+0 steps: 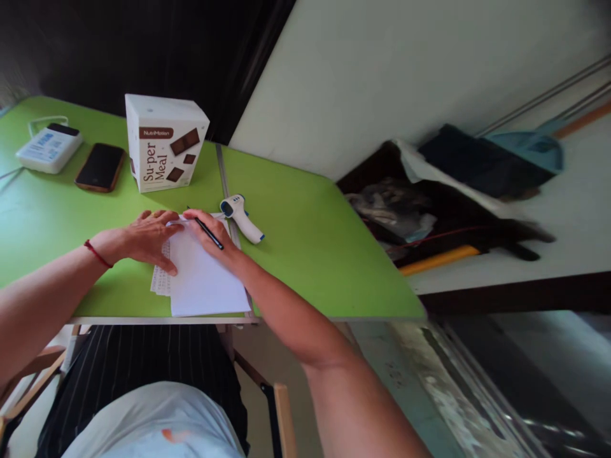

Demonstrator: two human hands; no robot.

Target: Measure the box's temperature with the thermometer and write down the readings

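Observation:
White blank paper (205, 280) lies near the front edge of the green table, apparently a pad or several sheets. Printed sheets (161, 280) stick out from under its left side. My left hand (151, 240) rests across the paper's left edge, fingers spread and flat, thumb pointing toward me. At the paper's top my right hand (210, 230) grips a black pen (209, 233), which leans back over the hand. The pen's writing tip is hidden by my fingers. Just right of that hand lies a white and blue infrared thermometer (242, 218).
A white "Su-per Meal" box (167, 146) stands behind my hands. To its left are a phone (100, 166) and a white device (50, 147) with a cable. The green table (324, 254) ends at the right, beside a wall and a dark shelf (415, 210) holding cloth.

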